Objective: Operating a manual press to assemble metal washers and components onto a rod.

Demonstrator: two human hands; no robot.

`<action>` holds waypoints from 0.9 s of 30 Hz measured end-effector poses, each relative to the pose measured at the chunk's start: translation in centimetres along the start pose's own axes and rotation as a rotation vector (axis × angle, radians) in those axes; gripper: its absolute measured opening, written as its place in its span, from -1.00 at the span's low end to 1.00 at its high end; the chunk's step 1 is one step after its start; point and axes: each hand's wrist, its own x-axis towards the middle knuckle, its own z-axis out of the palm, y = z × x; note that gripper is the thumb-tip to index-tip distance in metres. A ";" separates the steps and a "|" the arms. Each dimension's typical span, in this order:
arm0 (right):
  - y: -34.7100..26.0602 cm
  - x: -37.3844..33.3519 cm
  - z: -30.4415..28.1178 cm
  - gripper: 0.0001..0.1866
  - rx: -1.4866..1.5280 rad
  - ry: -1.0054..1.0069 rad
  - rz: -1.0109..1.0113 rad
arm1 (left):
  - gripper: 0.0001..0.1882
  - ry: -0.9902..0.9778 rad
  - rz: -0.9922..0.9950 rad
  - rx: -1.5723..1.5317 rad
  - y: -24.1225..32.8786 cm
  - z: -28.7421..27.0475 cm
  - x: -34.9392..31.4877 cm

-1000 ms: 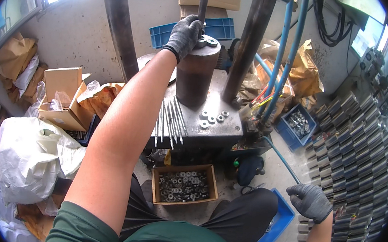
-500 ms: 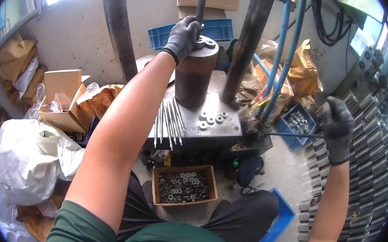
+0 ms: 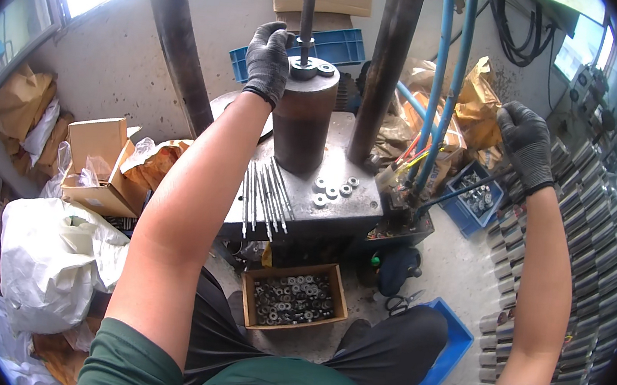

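My left hand [image 3: 267, 64], in a dark grey knit glove, hovers just left of an upright steel rod [image 3: 307, 16]. Its fingers are loosely bent, and I see nothing in them. The rod carries a small ring and stands in a round metal ring [image 3: 302, 70] on top of a thick steel cylinder [image 3: 305, 113]. Beside that ring lies a smaller bearing-like ring [image 3: 326, 69]. Off to the right, my gloved right hand [image 3: 528, 146] is closed at the end of a slanting dark lever [image 3: 466, 190]; the palm side is hidden.
Thin rods [image 3: 267, 196] and several small rings [image 3: 332, 192] lie on the steel press table [image 3: 355, 216]. Below stands a box [image 3: 292, 328] of rings. Blue hoses [image 3: 439, 93] and a blue bin [image 3: 500, 194] are at right, with stacked metal tubes [image 3: 576, 296] beyond.
My left hand has moved left, off the foot of the rod, uncovering it. My right hand has risen and shifted left, and the lever has tilted from level to upward. The view shifted slightly.
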 end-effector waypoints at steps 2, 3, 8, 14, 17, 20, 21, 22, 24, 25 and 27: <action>0.1 -0.1 0.0 -0.75 0.036 0.012 0.021 | -0.70 -0.076 0.020 0.059 0.2 0.3 -0.5; 0.1 -0.1 0.0 -0.75 0.022 0.015 0.002 | -0.66 -0.149 0.025 0.126 0.4 0.5 -0.7; 0.5 0.0 0.1 -0.74 -0.109 0.033 -0.017 | -0.68 -0.031 0.131 0.578 2.5 0.3 -3.1; 0.4 -0.2 -0.2 -0.73 -0.126 0.036 -0.044 | -0.71 -0.547 0.522 0.529 1.8 -2.8 -14.5; 0.4 -0.4 -0.3 -0.74 -0.127 0.043 -0.060 | -0.65 -0.887 0.435 1.033 0.2 -4.6 -19.2; 1.0 -0.8 -0.2 -0.74 -0.148 0.038 -0.059 | -0.57 -1.124 0.334 1.282 -1.5 -5.9 -22.2; 1.4 -1.2 -0.2 -0.74 -0.164 0.048 -0.090 | -0.57 -1.145 0.339 1.281 -1.9 -6.3 -22.9; 1.8 -1.5 -0.2 -0.74 -0.160 0.079 -0.146 | -0.58 -1.199 0.318 1.305 -2.3 -6.4 -23.5; 2.3 -2.3 -0.1 -0.68 -0.253 0.134 -0.244 | -0.62 -1.193 0.383 1.333 -2.6 -6.7 -24.3; 2.5 -2.6 0.0 -0.64 -0.066 0.147 -0.174 | -0.66 -1.211 0.447 1.371 -2.7 -6.7 -24.6; 3.0 -4.9 -0.7 -0.55 -0.035 0.194 -0.195 | -0.69 -1.231 0.450 1.424 -2.7 -6.5 -25.2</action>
